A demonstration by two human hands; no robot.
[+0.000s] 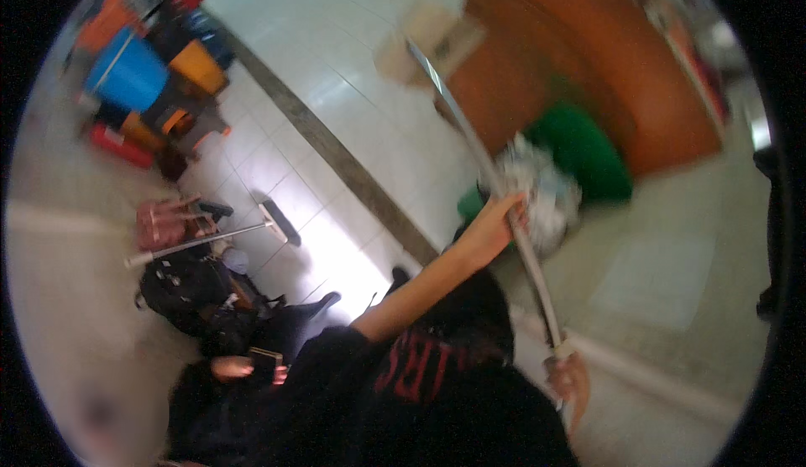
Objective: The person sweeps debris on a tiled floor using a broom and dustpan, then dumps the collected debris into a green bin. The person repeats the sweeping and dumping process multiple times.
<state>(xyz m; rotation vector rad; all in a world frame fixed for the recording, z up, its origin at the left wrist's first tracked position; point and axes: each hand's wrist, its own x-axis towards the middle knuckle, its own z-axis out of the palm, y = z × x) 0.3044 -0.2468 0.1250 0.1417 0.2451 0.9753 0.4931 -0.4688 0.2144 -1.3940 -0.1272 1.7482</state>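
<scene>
A long, slim metal pole (469, 128) runs slantwise from the upper middle to the lower right. My left hand (499, 223) is closed around its middle part, with the forearm stretched across my dark shirt. At the pole's near end, by a pale collar, my right hand (568, 380) grips it; this hand is blurred. The far end of the pole lies in front of a blurred beige object (428, 39), perhaps cardboard; whether they touch I cannot tell. Just past my left hand is a bulging plastic bag (546, 199) of crumpled whitish material, beside a green container (582, 152).
An orange-brown wooden counter (655, 77) curves across the upper right. At left, another person's hand (233, 367) is near a phone-like object (266, 359). A floor broom (277, 221) lies by a black backpack (182, 284) and pink bag (160, 225). Blue bin (129, 70) and crates stand upper left.
</scene>
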